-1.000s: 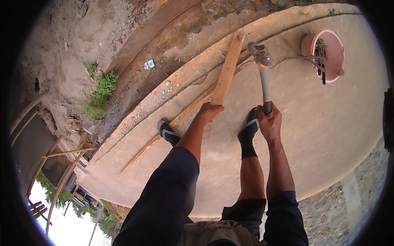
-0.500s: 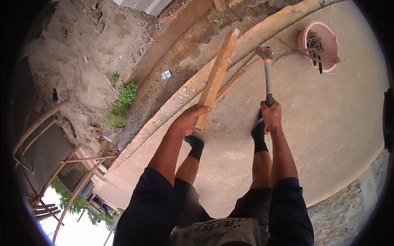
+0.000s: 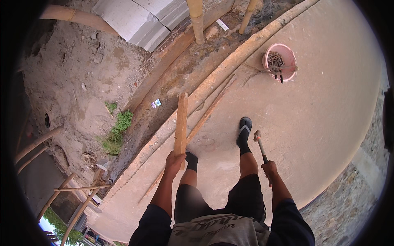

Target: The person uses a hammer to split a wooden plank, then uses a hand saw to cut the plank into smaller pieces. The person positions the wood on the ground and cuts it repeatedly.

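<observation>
My left hand (image 3: 174,163) is closed round the lower end of a short squared length of timber (image 3: 181,123), its far end pointing away from me. In my right hand (image 3: 269,169) is a hammer (image 3: 262,149), gripped by its dark handle end. The hammer's head points away from me, to the right of my right foot, and touches nothing. On the concrete beneath lies a long, thin wooden strip (image 3: 212,105), partly hidden behind the timber and my left hand.
A pink bucket (image 3: 292,57) holding sticks and dark-handled tools stands ahead on the right. Along the left runs a raised concrete edge (image 3: 230,63) beside a dirt channel. Beyond are pale blocks (image 3: 137,22), bamboo poles (image 3: 196,20) and a green plant (image 3: 121,125). A stone wall (image 3: 340,209) borders the right.
Both hands have come down nearer my body, the timber and hammer with them. The hammer has swung to the right. My right foot has stepped ahead, and the view has shifted.
</observation>
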Tool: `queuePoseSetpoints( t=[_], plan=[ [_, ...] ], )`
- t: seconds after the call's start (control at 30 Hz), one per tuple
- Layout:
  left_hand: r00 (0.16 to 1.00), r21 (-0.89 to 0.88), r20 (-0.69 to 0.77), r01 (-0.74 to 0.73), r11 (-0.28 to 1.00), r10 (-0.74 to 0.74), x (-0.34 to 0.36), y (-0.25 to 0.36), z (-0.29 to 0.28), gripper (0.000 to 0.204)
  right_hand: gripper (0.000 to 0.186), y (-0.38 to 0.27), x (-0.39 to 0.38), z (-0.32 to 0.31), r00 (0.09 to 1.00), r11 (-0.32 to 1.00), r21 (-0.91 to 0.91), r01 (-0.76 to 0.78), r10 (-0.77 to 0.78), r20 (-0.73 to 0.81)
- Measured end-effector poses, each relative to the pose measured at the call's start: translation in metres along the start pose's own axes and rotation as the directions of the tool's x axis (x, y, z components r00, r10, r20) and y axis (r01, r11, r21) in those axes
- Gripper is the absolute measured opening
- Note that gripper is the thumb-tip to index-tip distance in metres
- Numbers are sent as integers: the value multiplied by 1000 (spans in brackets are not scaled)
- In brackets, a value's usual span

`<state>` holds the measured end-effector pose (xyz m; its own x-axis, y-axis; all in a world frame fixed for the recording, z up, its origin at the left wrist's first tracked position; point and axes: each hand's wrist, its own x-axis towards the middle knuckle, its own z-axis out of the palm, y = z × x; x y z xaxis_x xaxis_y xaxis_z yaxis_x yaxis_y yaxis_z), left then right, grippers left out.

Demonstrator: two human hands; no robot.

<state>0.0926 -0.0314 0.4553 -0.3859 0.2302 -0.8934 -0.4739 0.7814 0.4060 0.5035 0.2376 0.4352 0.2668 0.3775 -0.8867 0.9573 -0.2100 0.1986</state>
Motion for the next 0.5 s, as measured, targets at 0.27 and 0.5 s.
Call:
queuePoseSetpoints(
  t=[0.27,0.5],
  plan=[
    [833,486,149,-531,695,532,25,133,116,61,39,57,60,-7,972,985,146,87,-53,-227],
    [584,609,303,-727,318,753,183,303,303,66,28,-22,163,-73,847,968,39,246,-196,-494]
  ],
)
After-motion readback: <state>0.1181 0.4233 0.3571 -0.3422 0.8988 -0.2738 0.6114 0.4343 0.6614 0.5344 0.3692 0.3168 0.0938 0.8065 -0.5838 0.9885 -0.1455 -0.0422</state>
